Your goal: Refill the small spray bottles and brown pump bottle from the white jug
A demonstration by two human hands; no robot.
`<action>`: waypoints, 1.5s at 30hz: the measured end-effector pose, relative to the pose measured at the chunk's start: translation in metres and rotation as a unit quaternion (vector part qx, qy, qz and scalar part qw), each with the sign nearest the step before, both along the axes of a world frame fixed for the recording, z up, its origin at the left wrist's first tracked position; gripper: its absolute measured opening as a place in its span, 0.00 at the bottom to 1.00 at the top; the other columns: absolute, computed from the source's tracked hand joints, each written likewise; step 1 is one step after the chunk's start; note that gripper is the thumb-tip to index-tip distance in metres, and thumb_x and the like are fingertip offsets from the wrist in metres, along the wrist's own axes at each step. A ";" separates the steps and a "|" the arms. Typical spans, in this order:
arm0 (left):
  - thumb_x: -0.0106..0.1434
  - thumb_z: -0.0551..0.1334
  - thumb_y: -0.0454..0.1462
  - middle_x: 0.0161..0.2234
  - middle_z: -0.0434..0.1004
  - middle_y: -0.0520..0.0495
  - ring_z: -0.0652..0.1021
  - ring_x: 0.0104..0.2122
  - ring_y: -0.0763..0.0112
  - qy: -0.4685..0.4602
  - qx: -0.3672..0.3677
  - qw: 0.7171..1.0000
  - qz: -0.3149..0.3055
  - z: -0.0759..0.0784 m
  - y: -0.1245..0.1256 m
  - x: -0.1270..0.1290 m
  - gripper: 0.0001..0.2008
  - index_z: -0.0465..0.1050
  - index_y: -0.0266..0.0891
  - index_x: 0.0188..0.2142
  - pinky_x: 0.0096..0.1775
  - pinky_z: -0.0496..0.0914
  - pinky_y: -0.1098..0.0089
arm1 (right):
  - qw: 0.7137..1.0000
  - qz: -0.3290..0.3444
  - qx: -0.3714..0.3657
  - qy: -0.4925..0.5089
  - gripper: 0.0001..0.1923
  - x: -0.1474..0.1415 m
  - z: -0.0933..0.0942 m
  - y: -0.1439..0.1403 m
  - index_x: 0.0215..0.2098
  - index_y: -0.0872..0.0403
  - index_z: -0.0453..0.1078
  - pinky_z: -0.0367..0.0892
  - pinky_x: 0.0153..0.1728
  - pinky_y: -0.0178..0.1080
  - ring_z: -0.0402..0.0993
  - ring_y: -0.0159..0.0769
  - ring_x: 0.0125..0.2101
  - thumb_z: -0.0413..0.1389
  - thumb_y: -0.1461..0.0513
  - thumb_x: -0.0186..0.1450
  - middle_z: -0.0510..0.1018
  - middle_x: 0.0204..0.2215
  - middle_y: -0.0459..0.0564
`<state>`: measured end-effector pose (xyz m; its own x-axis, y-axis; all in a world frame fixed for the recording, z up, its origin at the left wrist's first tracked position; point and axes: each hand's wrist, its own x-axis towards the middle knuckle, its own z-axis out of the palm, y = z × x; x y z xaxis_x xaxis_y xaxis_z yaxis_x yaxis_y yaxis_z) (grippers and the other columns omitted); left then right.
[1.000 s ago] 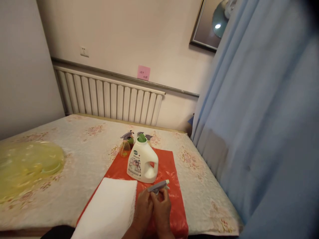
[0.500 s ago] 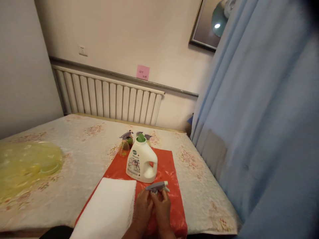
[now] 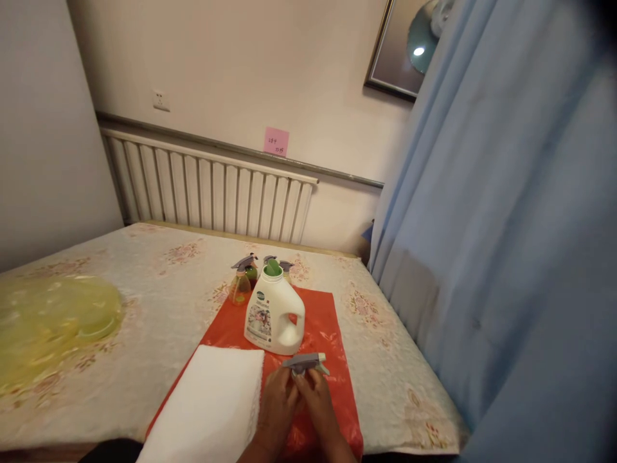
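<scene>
- The left hand (image 3: 278,393) and right hand (image 3: 315,393) are close together at the front, and their fingers meet under a gray spray top (image 3: 303,363). Each grip is closed on it, just below its head. The pale tip points right. The hands hide most of what is below.
- The spray top is in front of the big white jug, over the red sheet (image 3: 322,315).
- A white towel (image 3: 207,399) lies on the red sheet, just beside the left hand.
- The white jug (image 3: 272,315) stands up on the red sheet. A green piece (image 3: 273,267) sits in its mouth.
- A yellow see-through plastic thing (image 3: 58,321) lies far to the left on the flowery cloth (image 3: 159,308).
- A small spray bottle (image 3: 240,289) stands behind the jug, to its left. More gray spray tops (image 3: 286,265) peek out there, partly hidden.
- A blue curtain (image 3: 482,225) hangs on the right.
- At the back are a white heater (image 3: 216,193) and, above it, a pink note (image 3: 276,141).
</scene>
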<state>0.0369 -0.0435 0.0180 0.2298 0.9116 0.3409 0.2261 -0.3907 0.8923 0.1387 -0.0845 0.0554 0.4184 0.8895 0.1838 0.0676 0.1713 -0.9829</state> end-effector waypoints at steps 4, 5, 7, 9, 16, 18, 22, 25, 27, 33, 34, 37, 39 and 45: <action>0.61 0.56 0.40 0.36 0.80 0.44 0.79 0.37 0.58 0.006 -0.013 1.000 0.006 -0.001 -0.002 0.002 0.09 0.74 0.42 0.37 0.41 0.73 0.58 | 1.000 -0.019 -0.005 -0.006 0.17 0.000 -0.001 0.003 0.32 0.56 0.79 0.73 0.34 0.40 0.78 0.43 0.32 0.64 0.50 0.54 0.82 0.29 0.52; 0.62 0.56 0.40 0.36 0.80 0.44 0.79 0.37 0.58 0.006 -0.016 1.000 0.009 -0.002 -0.003 0.003 0.09 0.74 0.42 0.37 0.41 0.73 0.58 | 1.000 -0.026 -0.005 -0.002 0.17 -0.002 -0.002 0.004 0.32 0.56 0.79 0.73 0.34 0.40 0.78 0.43 0.32 0.64 0.50 0.54 0.82 0.29 0.52; 0.61 0.56 0.39 0.37 0.80 0.44 0.79 0.38 0.58 0.007 -0.023 1.000 0.014 -0.004 -0.003 0.003 0.09 0.73 0.42 0.38 0.41 0.73 0.57 | 0.999 -0.044 -0.001 0.012 0.17 -0.008 -0.006 0.005 0.31 0.57 0.78 0.73 0.33 0.40 0.78 0.43 0.31 0.64 0.51 0.54 0.82 0.28 0.53; 0.59 0.56 0.38 0.38 0.80 0.43 0.79 0.40 0.57 0.008 -0.026 0.999 0.018 -0.005 -0.003 0.002 0.11 0.73 0.41 0.40 0.44 0.73 0.56 | 0.997 -0.076 0.006 0.028 0.15 -0.015 -0.010 0.006 0.31 0.57 0.78 0.74 0.33 0.41 0.79 0.44 0.31 0.64 0.52 0.54 0.83 0.28 0.53; 0.57 0.57 0.39 0.40 0.82 0.43 0.80 0.42 0.56 0.014 -0.026 1.000 0.000 0.007 0.001 -0.004 0.12 0.75 0.42 0.40 0.46 0.73 0.57 | 0.994 -0.109 0.000 0.006 0.14 -0.022 -0.008 0.003 0.35 0.56 0.78 0.75 0.39 0.42 0.80 0.47 0.37 0.61 0.54 0.57 0.83 0.33 0.55; 0.58 0.57 0.41 0.39 0.82 0.43 0.80 0.41 0.56 0.016 -0.024 1.000 -0.006 0.011 0.000 -0.004 0.11 0.75 0.42 0.38 0.45 0.73 0.58 | 0.997 -0.072 0.014 -0.002 0.17 -0.017 -0.009 -0.004 0.41 0.56 0.78 0.74 0.43 0.43 0.79 0.47 0.42 0.60 0.53 0.60 0.83 0.40 0.56; 0.60 0.59 0.43 0.39 0.81 0.45 0.79 0.40 0.57 0.023 -0.028 0.999 -0.010 0.014 -0.001 -0.003 0.11 0.75 0.43 0.38 0.44 0.72 0.58 | 0.997 -0.077 0.004 -0.008 0.25 0.000 -0.034 -0.023 0.51 0.53 0.75 0.73 0.49 0.45 0.76 0.49 0.51 0.62 0.51 0.58 0.80 0.50 0.56; 0.60 0.59 0.42 0.39 0.81 0.45 0.79 0.38 0.58 0.028 -0.031 0.999 -0.010 0.013 -0.001 -0.002 0.11 0.75 0.43 0.39 0.43 0.72 0.59 | 0.992 -0.122 -0.021 0.004 0.25 0.024 -0.058 -0.032 0.48 0.52 0.76 0.75 0.44 0.45 0.78 0.49 0.46 0.63 0.50 0.56 0.82 0.46 0.56; 0.60 0.59 0.42 0.38 0.81 0.45 0.79 0.39 0.58 0.029 -0.031 0.999 -0.008 0.013 -0.001 -0.001 0.11 0.75 0.43 0.39 0.44 0.71 0.58 | 0.992 -0.108 -0.045 0.037 0.23 0.043 -0.063 -0.032 0.44 0.53 0.78 0.76 0.37 0.45 0.81 0.47 0.36 0.64 0.50 0.55 0.83 0.40 0.55; 0.60 0.60 0.44 0.39 0.81 0.44 0.78 0.40 0.57 0.026 -0.026 0.999 -0.006 0.016 -0.002 -0.002 0.13 0.76 0.42 0.41 0.44 0.71 0.58 | 0.997 -0.006 -0.021 0.072 0.22 0.092 0.002 -0.010 0.42 0.57 0.77 0.74 0.32 0.44 0.79 0.43 0.27 0.63 0.50 0.57 0.83 0.30 0.54; 0.60 0.60 0.45 0.38 0.81 0.44 0.78 0.40 0.57 0.025 -0.025 0.999 -0.007 0.017 -0.002 -0.003 0.13 0.76 0.42 0.41 0.44 0.71 0.59 | 0.998 0.024 -0.016 0.062 0.21 0.093 0.019 -0.006 0.43 0.57 0.77 0.74 0.34 0.45 0.80 0.44 0.30 0.62 0.51 0.58 0.83 0.32 0.56; 0.61 0.59 0.46 0.39 0.81 0.45 0.79 0.39 0.57 0.022 -0.021 0.999 -0.015 0.017 -0.002 -0.003 0.15 0.76 0.42 0.43 0.44 0.71 0.59 | 0.993 0.116 -0.006 -0.020 0.17 0.082 0.068 0.000 0.46 0.53 0.78 0.73 0.40 0.46 0.80 0.45 0.37 0.58 0.54 0.63 0.83 0.39 0.55; 0.61 0.59 0.47 0.40 0.81 0.44 0.79 0.40 0.56 0.020 -0.019 0.999 -0.022 0.017 -0.003 -0.004 0.16 0.75 0.42 0.44 0.45 0.71 0.58 | 0.979 0.164 0.005 -0.123 0.14 0.067 0.091 -0.001 0.45 0.51 0.79 0.73 0.42 0.45 0.80 0.46 0.41 0.60 0.59 0.61 0.83 0.41 0.52; 0.64 0.56 0.47 0.44 0.81 0.42 0.78 0.45 0.55 0.013 -0.020 0.999 -0.033 0.014 -0.002 -0.004 0.17 0.74 0.42 0.47 0.48 0.71 0.56 | 0.923 0.197 0.013 -0.329 0.17 0.030 0.103 -0.007 0.44 0.47 0.79 0.71 0.45 0.41 0.80 0.41 0.40 0.52 0.67 0.64 0.84 0.37 0.47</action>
<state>0.0333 -0.0458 0.0322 0.2981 0.9071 0.2971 0.2238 -0.3690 0.9021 0.1691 -0.0914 0.1585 -0.1459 0.9406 0.3065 0.5767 0.3326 -0.7462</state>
